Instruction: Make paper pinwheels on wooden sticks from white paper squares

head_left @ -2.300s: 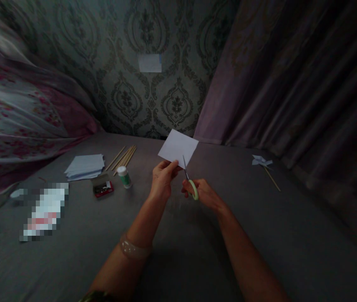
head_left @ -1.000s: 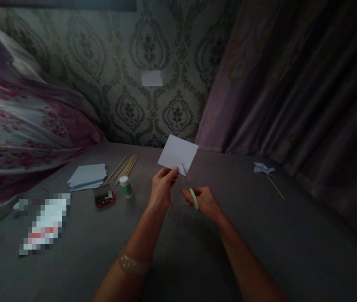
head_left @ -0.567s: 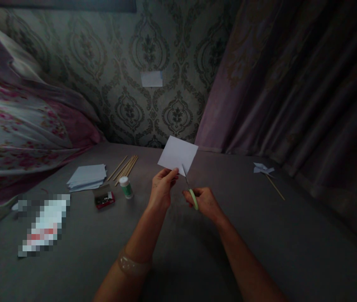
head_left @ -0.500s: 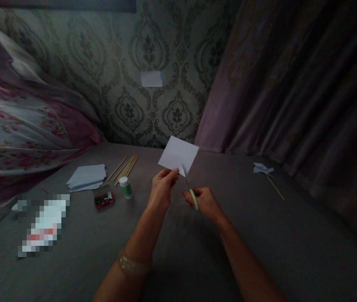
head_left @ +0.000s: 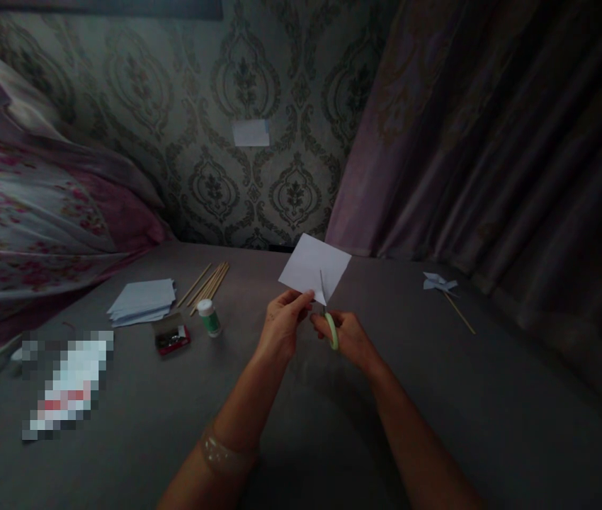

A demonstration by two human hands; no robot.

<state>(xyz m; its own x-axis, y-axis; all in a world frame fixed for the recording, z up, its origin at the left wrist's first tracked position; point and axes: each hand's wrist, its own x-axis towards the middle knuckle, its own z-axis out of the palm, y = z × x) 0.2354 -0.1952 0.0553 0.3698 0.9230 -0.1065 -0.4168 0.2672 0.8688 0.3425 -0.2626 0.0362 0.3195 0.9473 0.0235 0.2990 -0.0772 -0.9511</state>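
A white square sheet of paper point(head_left: 311, 261) is held up above the grey surface. My left hand point(head_left: 281, 322) pinches its near edge between thumb and fingers. My right hand point(head_left: 348, 338) is closed on the handles of a pair of scissors point(head_left: 333, 331) with pale green grips. The blades run into the sheet from its near corner, pointing toward its middle. Part of the handles is hidden by my right fingers.
Left on the grey cloth point(head_left: 301, 439) are a paper stack point(head_left: 142, 300), wooden sticks point(head_left: 209, 287), a white-and-green bottle point(head_left: 209, 319) and a red box of small dark items point(head_left: 172, 338). A paper pinwheel point(head_left: 440, 282) on a stick lies right. A blurred packet point(head_left: 72, 382) lies front left.
Both hands and the paper have shifted slightly right in view. The scissor blades reach further into the sheet, and the sheet is turned a little.
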